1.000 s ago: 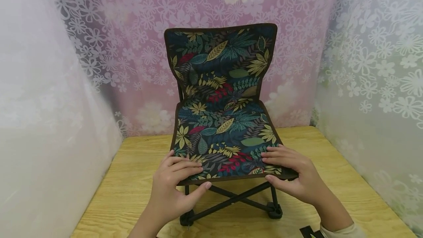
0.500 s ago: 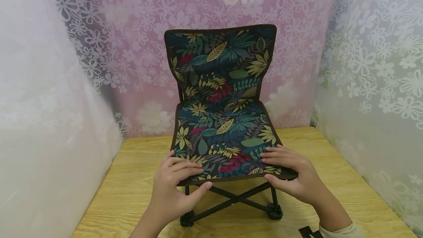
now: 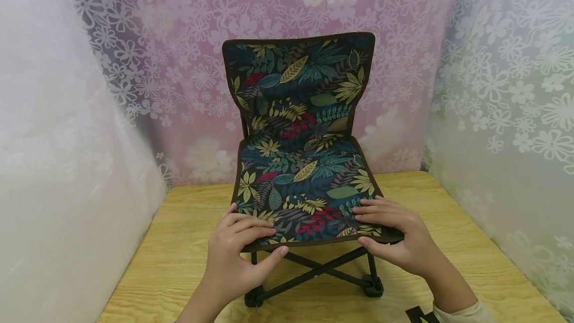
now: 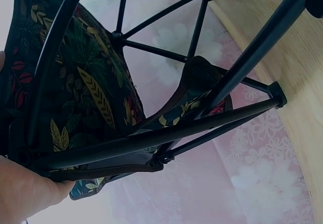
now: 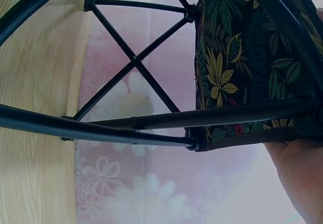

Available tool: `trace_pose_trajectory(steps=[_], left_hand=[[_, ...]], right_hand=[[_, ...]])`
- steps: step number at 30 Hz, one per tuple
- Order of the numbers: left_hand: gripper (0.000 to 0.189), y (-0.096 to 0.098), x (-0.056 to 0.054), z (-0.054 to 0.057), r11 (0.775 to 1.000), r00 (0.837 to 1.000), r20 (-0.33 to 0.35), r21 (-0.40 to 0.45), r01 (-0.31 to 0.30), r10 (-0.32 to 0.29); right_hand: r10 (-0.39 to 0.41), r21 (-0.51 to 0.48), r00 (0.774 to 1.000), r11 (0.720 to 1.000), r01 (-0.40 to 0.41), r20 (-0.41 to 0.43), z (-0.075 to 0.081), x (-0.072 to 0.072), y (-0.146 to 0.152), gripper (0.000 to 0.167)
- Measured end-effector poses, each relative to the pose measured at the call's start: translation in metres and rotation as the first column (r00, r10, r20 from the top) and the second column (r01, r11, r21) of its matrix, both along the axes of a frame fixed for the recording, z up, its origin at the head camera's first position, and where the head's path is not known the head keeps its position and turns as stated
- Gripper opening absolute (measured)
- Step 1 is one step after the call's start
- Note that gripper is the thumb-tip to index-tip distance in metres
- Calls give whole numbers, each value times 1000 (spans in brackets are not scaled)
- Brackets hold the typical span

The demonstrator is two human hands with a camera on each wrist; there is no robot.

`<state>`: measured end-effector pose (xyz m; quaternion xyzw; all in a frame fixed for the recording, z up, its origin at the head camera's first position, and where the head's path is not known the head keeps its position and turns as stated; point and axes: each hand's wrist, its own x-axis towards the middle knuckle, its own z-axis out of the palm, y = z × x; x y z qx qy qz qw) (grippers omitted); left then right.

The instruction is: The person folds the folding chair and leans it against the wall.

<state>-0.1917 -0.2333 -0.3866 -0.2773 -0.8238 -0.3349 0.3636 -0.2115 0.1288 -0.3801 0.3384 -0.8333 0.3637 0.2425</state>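
A small folding chair [image 3: 300, 163] stands upright on the table, its dark fabric printed with colourful leaves. My left hand [image 3: 235, 248] rests on the seat's front left corner, fingers laid over the fabric and thumb along the front edge. On the front right corner rests my right hand [image 3: 401, 233], fingers over the seat and thumb at the edge. Crossed black legs [image 3: 316, 270] show below the seat. In the left wrist view the frame tubes [image 4: 151, 138] and fabric underside appear beside my hand [image 4: 25, 193]. The right wrist view shows my hand [image 5: 303, 173] against the seat's edge.
The light wooden table [image 3: 188, 263] carries the chair. A pink floral curtain [image 3: 188, 64] hangs behind it, with pale sheets [image 3: 58, 138] at the left and right sides. A black object [image 3: 419, 314] lies near my right sleeve [image 3: 464, 313] at the bottom edge.
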Motion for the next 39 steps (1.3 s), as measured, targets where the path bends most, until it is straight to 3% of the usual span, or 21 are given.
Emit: trace_pose_trajectory(steps=[22, 39], left_hand=[[20, 4, -2, 3, 999, 1000, -3, 33, -10, 10], [24, 5, -9, 10, 996, 1000, 5, 85, 28, -28]], right_hand=[[1, -30, 1000, 1000, -2, -17, 2, -3, -4, 41], [2, -105, 998, 994, -8, -55, 8, -6, -16, 36]])
